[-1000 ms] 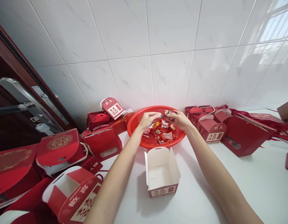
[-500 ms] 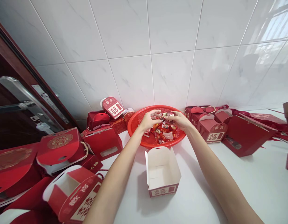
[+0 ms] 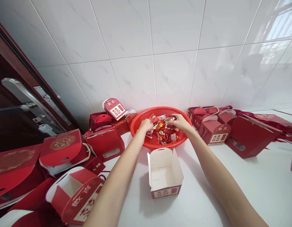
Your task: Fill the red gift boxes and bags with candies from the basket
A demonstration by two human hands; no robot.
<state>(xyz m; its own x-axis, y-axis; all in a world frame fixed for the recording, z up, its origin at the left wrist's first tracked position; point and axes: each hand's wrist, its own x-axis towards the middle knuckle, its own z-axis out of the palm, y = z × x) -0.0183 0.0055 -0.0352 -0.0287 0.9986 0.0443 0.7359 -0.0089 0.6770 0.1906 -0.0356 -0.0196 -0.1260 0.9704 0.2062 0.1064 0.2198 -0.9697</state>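
Note:
A red plastic basket (image 3: 164,109) stands against the wall with wrapped candies (image 3: 163,130) inside. Over the basket's left part, my left hand (image 3: 146,125) is closed at a red wrapped candy (image 3: 153,118). My right hand (image 3: 179,122), over the right part, has its fingers closed round a dark red wrapped candy (image 3: 171,118). In front of the basket, an open box (image 3: 163,173) with a white inside and a red printed front sits upright on the white table; its inside shows no candy.
Red gift boxes (image 3: 76,195) crowd the left side, some with rope handles. More red boxes (image 3: 252,135) and dark red ribbons (image 3: 247,114) are at the right. A tiled wall (image 3: 174,78) rises behind, with a door handle (image 3: 18,91) at the left.
My left hand has moved down and left, away from my right hand, to the candies at the basket's left. My right hand has shifted slightly and stays over the right part.

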